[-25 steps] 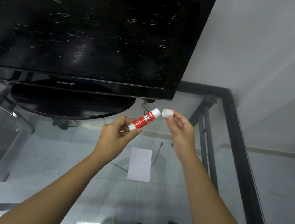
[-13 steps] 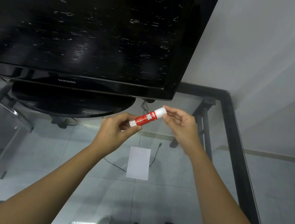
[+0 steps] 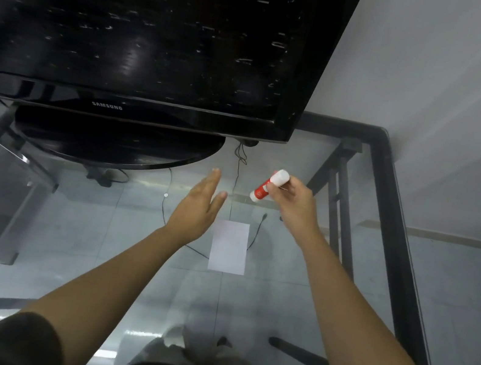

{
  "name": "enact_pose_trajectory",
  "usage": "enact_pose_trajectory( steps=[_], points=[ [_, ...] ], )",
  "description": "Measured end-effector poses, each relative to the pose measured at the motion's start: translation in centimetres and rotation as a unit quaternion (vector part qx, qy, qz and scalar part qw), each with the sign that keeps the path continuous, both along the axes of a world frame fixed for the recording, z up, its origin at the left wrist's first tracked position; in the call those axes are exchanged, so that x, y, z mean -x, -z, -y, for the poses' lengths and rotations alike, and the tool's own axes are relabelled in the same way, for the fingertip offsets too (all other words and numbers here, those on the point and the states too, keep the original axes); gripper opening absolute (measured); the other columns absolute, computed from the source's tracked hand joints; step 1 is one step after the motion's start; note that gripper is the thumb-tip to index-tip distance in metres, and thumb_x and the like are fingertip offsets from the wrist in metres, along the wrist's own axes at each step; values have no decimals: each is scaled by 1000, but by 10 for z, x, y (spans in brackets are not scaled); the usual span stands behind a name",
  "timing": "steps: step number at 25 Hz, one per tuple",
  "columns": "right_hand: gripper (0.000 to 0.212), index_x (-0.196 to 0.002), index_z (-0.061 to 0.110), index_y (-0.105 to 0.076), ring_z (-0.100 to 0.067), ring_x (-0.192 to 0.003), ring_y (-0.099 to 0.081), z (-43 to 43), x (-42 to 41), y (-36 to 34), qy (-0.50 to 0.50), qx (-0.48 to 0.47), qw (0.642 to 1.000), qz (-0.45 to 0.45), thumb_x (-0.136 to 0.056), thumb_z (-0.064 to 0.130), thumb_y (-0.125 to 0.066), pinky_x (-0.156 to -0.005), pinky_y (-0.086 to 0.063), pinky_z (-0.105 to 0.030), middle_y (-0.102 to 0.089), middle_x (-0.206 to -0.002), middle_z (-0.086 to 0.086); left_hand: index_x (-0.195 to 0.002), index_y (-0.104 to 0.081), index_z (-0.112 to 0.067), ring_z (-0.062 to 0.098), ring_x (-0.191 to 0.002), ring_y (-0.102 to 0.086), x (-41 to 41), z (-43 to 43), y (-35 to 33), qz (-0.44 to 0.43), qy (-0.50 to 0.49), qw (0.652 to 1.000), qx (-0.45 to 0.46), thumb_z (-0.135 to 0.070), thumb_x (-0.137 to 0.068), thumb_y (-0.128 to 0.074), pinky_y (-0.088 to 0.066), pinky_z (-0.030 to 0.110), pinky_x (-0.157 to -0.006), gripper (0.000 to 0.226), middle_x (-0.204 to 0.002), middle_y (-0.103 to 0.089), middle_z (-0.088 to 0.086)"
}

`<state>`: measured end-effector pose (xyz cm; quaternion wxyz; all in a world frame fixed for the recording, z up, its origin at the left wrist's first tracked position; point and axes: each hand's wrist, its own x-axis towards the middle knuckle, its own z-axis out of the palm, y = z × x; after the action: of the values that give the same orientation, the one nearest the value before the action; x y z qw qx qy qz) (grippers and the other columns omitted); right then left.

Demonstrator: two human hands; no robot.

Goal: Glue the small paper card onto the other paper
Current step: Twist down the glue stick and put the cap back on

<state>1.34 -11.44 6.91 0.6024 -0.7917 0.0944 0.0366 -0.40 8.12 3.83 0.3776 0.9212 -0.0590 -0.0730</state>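
Red cylindrical glue stick [image 3: 266,187] pinched in right grip [image 3: 294,199].

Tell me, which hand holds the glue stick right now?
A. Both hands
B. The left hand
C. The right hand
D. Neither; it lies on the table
C: the right hand grips the glue stick, while the left hand is open and holds nothing.

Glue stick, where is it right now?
In the head view the capped glue stick is right of centre, held in the right hand, beyond the white paper and right of the open left hand.
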Motion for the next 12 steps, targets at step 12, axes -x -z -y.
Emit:
enact_pose_trajectory(
  steps=[12],
  points=[
    [34, -115, 16, -59, -12, -95, -59, 18, 24, 54, -43, 134, 990, -14, -82, 18, -67, -85, -44, -18, -67, -105, -1, -147, 7, -10, 23, -144, 13, 33, -27, 78, -84, 35, 956, -280, -41, -98, -11, -1, 41, -117, 60, -158, 10, 6]
  ],
)
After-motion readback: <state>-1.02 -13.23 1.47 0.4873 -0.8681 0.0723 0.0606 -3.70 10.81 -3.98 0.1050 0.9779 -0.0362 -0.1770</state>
